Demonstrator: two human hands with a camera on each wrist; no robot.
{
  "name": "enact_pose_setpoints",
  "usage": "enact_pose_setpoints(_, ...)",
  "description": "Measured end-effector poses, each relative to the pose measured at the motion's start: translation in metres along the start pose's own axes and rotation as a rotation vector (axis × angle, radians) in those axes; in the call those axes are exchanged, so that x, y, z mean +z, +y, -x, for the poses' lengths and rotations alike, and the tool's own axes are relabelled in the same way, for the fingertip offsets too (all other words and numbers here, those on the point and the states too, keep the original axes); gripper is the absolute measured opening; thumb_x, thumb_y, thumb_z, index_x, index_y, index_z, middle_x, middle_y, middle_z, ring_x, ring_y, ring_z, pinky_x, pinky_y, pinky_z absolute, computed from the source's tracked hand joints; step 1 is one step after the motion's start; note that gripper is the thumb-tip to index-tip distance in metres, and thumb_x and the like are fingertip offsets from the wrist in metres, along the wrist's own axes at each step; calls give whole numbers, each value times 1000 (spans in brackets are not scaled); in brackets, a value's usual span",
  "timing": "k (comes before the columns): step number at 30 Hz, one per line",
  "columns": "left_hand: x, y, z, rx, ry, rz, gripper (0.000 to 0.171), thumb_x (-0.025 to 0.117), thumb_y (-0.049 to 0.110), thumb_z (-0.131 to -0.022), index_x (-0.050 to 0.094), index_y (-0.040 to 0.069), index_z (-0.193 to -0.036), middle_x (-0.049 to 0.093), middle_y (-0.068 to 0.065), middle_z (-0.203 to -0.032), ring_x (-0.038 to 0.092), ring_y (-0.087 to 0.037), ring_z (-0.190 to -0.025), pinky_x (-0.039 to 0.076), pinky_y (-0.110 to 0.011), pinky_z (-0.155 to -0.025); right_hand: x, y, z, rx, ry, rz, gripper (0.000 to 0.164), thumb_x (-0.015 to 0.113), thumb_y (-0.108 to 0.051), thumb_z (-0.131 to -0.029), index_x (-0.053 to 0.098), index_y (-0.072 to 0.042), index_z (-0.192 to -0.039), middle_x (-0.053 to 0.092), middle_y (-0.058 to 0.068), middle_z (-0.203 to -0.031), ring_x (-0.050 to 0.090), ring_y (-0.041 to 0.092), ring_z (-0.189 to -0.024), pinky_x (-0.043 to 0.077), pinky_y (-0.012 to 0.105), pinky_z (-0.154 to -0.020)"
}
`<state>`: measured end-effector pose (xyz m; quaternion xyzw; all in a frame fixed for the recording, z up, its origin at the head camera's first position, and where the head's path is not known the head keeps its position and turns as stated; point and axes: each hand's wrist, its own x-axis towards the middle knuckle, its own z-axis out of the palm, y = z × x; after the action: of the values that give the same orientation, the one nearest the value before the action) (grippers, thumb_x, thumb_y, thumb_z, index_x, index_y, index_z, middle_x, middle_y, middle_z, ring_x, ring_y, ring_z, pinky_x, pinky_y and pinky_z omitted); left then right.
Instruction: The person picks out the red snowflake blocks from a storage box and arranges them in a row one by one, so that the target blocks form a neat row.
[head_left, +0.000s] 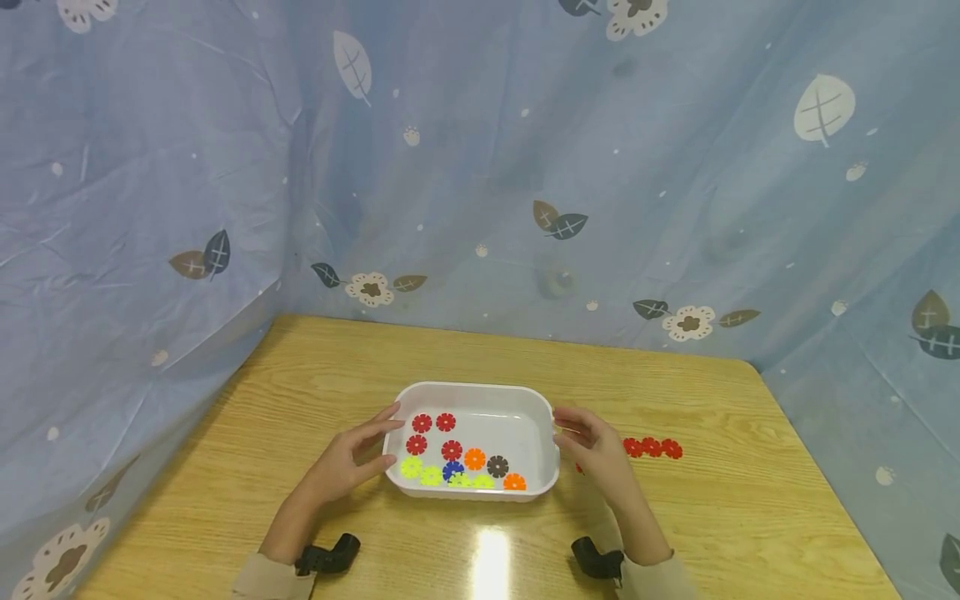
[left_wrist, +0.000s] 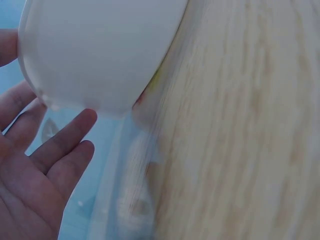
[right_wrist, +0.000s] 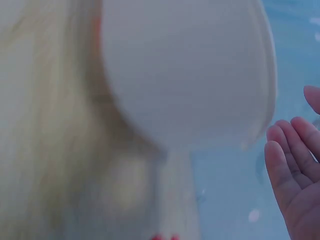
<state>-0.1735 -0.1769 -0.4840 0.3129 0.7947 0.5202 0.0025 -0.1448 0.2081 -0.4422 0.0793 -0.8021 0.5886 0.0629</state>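
Observation:
A white plastic tray (head_left: 513,429) sits on the table with notched, flower-shaped plastic discs inside. Red discs (head_left: 422,423) lie at its left; yellow-green discs (head_left: 412,467), a blue disc (head_left: 453,472), orange discs (head_left: 475,458) and a dark brown disc (head_left: 497,466) lie along the near side. At the tray's left end is my left hand (head_left: 341,462), fingers extended and spread, tips right at the rim. My right hand (head_left: 600,454) is at the opposite end, its fingertips close to the rim. In the right wrist view the right fingers (right_wrist: 287,167) are nearly straight.
Several red discs (head_left: 652,447) lie in a row on the wooden table (head_left: 735,500), right of my right hand. Another red bit shows beside that hand, mostly hidden. A blue patterned cloth (head_left: 480,167) hangs behind the table and along both sides.

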Motion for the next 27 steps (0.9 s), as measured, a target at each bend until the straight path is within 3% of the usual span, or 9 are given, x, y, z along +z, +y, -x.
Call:
enact_pose_setpoints(7, 0, 2, 0, 2, 7, 0, 45, 65, 10, -89, 53, -3, -130, 31, -18, -152, 30, -14, -140, 34, -18, -107, 32, -21, -20, -80, -160, -46, 38, 66, -7, -87, 56, 3, -123, 59, 22, -125, 56, 36, -117, 47, 40, -101)
enact_pose_setpoints(12, 0, 1, 1, 9, 3, 12, 45, 65, 9, -89, 52, -4, -130, 30, -19, -152, 29, -11, -140, 34, -19, -107, 58, -25, -36, -81, -286, -51, 40, 66, -9, -88, 55, 3, -125, 57, 25, -125, 56, 35, -117, 47, 41, -102)
enact_pose_setpoints(21, 0, -3, 0, 5, -1, 14, 45, 65, 11, -89, 52, -3, -131, 31, -17, -153, 30, -21, -141, 32, -15, -107, 99, -23, -58, 0, -517, 48, 37, 63, -6, -88, 57, 3, -124, 60, 19, -124, 58, 34, -115, 51, 40, -97)
enact_pose_setpoints(27, -1, -3, 1, 18, -6, 31, 45, 64, 9, -89, 52, -4, -130, 30, -19, -152, 29, -14, -141, 31, -14, -107, 118, -16, -65, 38, -568, 194, 30, 63, -3, -87, 63, -1, -117, 66, 12, -116, 61, 26, -109, 51, 40, -97)
